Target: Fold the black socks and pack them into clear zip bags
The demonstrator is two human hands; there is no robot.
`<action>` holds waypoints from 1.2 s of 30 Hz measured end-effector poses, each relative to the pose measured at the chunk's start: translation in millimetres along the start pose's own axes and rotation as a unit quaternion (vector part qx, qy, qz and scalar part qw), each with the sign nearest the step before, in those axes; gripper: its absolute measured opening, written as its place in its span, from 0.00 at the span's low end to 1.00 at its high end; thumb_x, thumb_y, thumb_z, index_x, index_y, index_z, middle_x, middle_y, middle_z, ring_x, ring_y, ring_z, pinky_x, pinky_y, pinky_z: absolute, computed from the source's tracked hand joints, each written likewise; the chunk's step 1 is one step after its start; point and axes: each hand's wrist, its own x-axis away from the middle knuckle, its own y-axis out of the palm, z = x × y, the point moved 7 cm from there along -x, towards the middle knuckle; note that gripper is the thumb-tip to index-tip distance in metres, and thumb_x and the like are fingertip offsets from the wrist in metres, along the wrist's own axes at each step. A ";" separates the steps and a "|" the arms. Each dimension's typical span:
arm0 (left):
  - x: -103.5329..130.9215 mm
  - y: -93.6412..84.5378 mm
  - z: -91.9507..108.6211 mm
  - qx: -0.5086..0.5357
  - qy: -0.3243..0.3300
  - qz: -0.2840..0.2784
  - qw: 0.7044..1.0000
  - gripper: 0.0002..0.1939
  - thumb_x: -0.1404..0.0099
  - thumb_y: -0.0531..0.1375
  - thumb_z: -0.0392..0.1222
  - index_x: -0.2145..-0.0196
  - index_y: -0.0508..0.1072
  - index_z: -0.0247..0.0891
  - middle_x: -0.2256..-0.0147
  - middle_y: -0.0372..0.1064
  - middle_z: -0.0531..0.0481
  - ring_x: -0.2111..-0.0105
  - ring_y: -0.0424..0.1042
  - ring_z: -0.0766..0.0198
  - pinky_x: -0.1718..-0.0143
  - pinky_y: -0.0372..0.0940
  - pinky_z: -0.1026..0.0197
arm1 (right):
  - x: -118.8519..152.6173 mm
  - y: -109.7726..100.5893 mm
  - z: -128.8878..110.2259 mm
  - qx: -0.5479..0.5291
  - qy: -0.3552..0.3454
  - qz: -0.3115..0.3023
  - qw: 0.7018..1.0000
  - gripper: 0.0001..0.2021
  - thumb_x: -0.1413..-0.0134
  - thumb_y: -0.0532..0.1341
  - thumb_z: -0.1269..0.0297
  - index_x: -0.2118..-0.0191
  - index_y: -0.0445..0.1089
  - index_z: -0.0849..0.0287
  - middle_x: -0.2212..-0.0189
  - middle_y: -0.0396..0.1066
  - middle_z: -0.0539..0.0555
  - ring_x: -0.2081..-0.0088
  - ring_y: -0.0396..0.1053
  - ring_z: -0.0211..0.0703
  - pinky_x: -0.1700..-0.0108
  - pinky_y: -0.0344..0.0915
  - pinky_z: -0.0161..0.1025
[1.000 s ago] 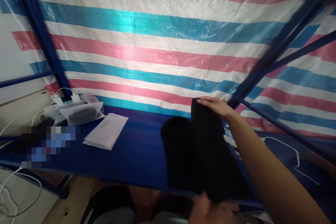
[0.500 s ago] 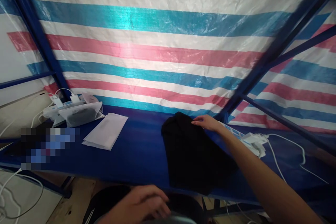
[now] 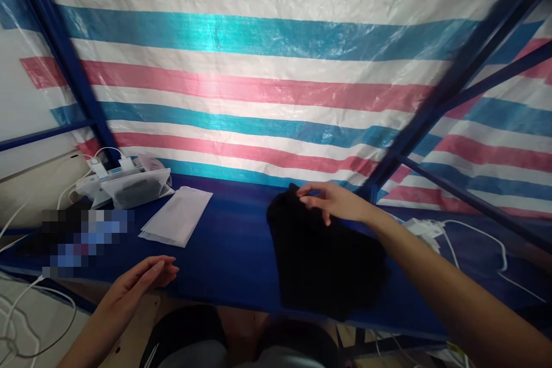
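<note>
A black cloth (image 3: 328, 264), possibly a garment, lies bunched on the blue tabletop (image 3: 233, 241), reaching to the front edge. My right hand (image 3: 332, 201) is over its far end, with thumb and forefinger pinching the fabric near the top and the other fingers curled loosely. My left hand (image 3: 149, 276) hovers over the front edge on the left, its fingers loosely bent and nothing visible in them. Beyond it lies a flat white packet or folded sheet (image 3: 179, 215), which the hand does not touch.
Translucent pouches (image 3: 138, 187) and white plugs (image 3: 126, 163) stand at the back left, beside a pixelated patch (image 3: 88, 236). White cables (image 3: 474, 224) run along the right. Blue metal posts (image 3: 414, 109) and a striped plastic sheet (image 3: 259, 86) close off the back.
My left hand has swung left and forward from over my lap to the table edge. My right hand has shifted slightly left along the cloth's top, lifting and bunching the fabric.
</note>
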 end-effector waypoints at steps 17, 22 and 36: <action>-64.7 -77.1 134.1 -0.490 0.258 0.172 0.815 0.24 0.24 0.53 0.58 0.42 0.74 0.41 0.41 0.74 0.48 0.42 0.75 0.48 0.36 0.65 0.50 | -18.5 90.9 -26.6 0.092 -0.194 -0.093 0.972 0.13 0.33 0.65 0.53 0.52 0.83 0.52 0.65 0.83 0.53 0.67 0.78 0.48 0.66 0.71 0.39; -121.7 -91.3 163.4 -0.621 0.287 0.178 0.707 0.29 0.20 0.46 0.48 0.33 0.64 0.23 0.34 0.65 0.32 0.33 0.64 0.44 0.33 0.60 0.47 | -50.8 154.4 -50.3 0.099 -0.257 -0.093 0.957 0.15 0.30 0.63 0.51 0.48 0.81 0.52 0.60 0.82 0.55 0.63 0.78 0.48 0.60 0.71 0.41; -143.8 -104.6 210.2 -0.594 0.261 0.263 0.714 0.16 0.27 0.56 0.51 0.54 0.79 0.40 0.54 0.79 0.43 0.61 0.74 0.52 0.55 0.65 0.55 | -125.5 241.1 -92.9 0.200 -0.323 -0.079 0.922 0.15 0.29 0.64 0.59 0.43 0.77 0.57 0.48 0.80 0.60 0.48 0.76 0.54 0.45 0.69 0.48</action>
